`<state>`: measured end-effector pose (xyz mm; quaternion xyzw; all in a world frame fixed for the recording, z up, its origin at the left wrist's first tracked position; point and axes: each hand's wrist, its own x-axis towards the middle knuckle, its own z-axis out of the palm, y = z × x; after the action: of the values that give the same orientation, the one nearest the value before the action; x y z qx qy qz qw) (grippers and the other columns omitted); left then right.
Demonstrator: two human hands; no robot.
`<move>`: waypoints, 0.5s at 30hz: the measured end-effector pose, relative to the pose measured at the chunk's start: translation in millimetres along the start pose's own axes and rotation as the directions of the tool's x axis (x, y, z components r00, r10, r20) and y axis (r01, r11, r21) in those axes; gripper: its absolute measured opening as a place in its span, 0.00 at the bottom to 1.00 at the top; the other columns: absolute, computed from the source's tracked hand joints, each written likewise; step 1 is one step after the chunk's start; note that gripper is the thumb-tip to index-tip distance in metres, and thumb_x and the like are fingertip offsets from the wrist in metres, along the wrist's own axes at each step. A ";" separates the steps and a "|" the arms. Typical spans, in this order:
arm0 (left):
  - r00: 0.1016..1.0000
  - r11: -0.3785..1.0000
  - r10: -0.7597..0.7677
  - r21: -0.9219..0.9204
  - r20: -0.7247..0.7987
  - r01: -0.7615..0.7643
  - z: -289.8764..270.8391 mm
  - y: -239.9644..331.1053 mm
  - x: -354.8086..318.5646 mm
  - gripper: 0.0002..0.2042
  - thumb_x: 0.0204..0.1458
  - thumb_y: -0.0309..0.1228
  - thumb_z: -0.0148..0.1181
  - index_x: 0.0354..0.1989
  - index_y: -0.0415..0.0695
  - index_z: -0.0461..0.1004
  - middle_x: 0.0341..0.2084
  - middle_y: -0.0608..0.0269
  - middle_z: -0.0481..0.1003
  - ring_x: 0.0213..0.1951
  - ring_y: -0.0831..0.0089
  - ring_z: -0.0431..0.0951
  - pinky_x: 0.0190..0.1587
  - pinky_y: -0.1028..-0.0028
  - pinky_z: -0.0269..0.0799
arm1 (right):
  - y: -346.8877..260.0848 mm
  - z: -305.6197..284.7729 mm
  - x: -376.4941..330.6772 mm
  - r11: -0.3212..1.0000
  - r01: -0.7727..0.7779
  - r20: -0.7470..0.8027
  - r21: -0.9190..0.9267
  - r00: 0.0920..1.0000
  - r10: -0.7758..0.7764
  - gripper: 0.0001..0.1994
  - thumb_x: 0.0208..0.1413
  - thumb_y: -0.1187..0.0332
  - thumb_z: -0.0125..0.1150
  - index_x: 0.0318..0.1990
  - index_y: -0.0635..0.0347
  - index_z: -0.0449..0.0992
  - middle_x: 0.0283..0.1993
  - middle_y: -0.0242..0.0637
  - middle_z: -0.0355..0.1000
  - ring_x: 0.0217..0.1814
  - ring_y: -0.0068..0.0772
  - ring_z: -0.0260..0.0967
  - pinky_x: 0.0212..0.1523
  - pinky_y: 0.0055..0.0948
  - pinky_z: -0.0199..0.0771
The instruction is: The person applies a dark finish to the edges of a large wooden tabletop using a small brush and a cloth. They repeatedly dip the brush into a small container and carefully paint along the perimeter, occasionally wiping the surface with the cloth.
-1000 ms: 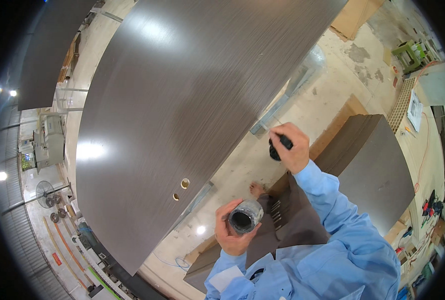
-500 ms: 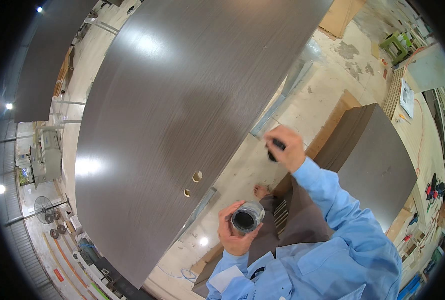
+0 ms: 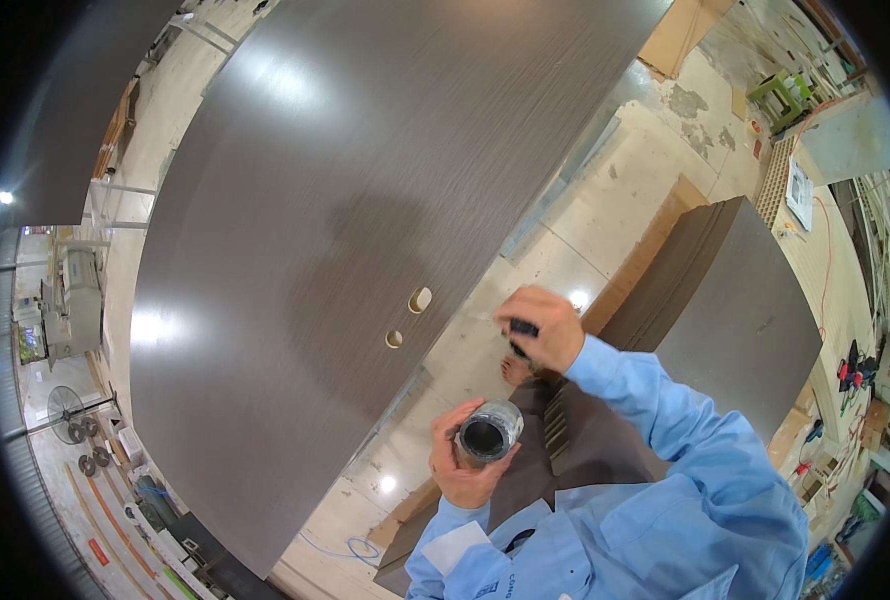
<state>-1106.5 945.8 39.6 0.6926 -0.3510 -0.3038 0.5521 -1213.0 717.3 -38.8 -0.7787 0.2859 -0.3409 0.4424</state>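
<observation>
Jar [image 3: 491,430] gripped by left fingers [image 3: 449,428], black object [image 3: 522,328] clasped in right fingers [image 3: 531,304], dark panel [image 3: 295,200] alongside

Jar [image 3: 507,418], smeared, open, dark inside, mouth upward; black object [image 3: 524,328], partly hidden, held apart from jar.

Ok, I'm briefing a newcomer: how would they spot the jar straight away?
Find the largest panel, dark brown with two round holes. Beyond its lower right edge, the person's left hand holds the jar. It is greyish, with an open mouth and dark inside, unlike the black object in the right hand.
</observation>
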 end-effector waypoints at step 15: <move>0.996 0.999 -0.034 -0.014 -0.079 0.033 12.7 8.4 -14.0 0.37 0.39 0.27 0.84 0.61 0.39 0.71 0.58 0.48 0.76 0.61 0.58 0.77 0.64 0.60 0.74 | -5.7 15.3 -10.1 0.990 -0.036 -0.010 0.135 0.999 0.038 0.12 0.49 0.80 0.73 0.41 0.57 0.84 0.35 0.40 0.78 0.38 0.44 0.78 0.41 0.37 0.79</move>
<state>-1126.0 949.1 45.7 0.7064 -0.3154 -0.2875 0.5647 -1206.3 734.9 -42.3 -0.7393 0.2794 -0.3561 0.4985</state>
